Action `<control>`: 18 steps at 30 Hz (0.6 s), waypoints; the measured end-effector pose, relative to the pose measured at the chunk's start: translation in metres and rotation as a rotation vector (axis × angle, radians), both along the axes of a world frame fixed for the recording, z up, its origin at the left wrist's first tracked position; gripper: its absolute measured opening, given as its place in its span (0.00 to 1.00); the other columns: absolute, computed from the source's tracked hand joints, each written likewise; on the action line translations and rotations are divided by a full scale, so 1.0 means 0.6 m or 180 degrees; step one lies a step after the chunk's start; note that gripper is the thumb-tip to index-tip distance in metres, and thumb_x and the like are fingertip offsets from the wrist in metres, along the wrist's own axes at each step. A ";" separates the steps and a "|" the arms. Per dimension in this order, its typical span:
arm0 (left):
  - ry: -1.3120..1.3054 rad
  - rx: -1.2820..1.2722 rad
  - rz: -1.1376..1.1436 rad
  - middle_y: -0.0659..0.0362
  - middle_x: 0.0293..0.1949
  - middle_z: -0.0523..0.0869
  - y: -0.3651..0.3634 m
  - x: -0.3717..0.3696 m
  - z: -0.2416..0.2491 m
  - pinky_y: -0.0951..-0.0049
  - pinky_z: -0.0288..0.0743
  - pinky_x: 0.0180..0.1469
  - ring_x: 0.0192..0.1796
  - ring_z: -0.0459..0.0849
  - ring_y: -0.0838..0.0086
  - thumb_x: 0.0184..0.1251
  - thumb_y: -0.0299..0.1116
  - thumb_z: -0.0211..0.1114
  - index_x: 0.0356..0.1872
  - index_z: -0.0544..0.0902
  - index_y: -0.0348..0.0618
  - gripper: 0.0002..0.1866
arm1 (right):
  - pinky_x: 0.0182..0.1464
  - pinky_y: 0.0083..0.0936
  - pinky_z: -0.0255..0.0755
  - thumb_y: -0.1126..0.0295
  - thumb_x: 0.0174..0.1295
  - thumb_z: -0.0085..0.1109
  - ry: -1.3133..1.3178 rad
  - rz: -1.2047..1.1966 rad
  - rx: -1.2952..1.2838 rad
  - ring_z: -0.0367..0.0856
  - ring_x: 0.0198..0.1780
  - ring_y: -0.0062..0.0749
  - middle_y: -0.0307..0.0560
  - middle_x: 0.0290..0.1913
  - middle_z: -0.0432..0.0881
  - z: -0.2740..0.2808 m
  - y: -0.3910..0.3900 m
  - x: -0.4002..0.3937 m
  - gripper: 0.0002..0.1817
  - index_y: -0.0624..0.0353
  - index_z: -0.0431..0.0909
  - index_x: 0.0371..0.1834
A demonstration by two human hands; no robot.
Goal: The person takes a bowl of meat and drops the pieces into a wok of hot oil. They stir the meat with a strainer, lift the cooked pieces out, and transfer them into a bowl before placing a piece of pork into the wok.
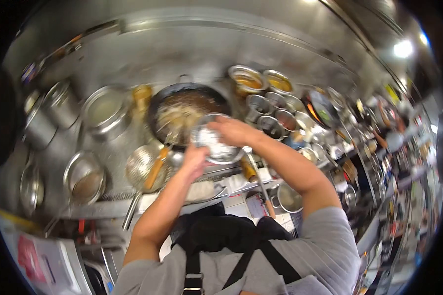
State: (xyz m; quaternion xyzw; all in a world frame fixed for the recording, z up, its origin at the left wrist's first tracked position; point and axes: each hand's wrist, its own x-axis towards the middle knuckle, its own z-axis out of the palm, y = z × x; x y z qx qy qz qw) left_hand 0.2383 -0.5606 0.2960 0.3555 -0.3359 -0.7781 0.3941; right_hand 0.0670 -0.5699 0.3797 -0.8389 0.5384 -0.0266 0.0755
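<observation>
A round metal bowl [221, 156] with white pieces [216, 142] in it is tilted beside the near right rim of a black wok [155, 98]. My left hand [197, 160] grips the bowl's left edge. Over the bowl's upper part, my right hand [230, 130] has its fingers bent down at the white pieces; what they pinch is hidden. Pale, battered-looking food [177, 115] lies in dark bubbling oil in the wok. A wire skimmer with a wooden handle [157, 167] leans across the wok's near edge.
Left of the wok are a large metal pot [105, 110] and a perforated ladle [142, 164]. A strainer bowl [83, 178] sits further left. Pots of orange liquid [248, 81] and several metal cups [270, 127] crowd the right. Another person [394, 140] stands far right.
</observation>
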 end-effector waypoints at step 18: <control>0.0250 -0.0038 -0.0455 0.47 0.57 0.75 -0.099 -0.245 0.022 0.39 0.81 0.50 0.56 0.78 0.49 0.50 0.22 0.52 0.60 0.68 0.32 0.29 | 0.42 0.46 0.77 0.72 0.51 0.57 -0.0285 0.0190 -0.1138 0.83 0.40 0.54 0.55 0.33 0.84 0.137 -0.047 -0.254 0.11 0.54 0.81 0.39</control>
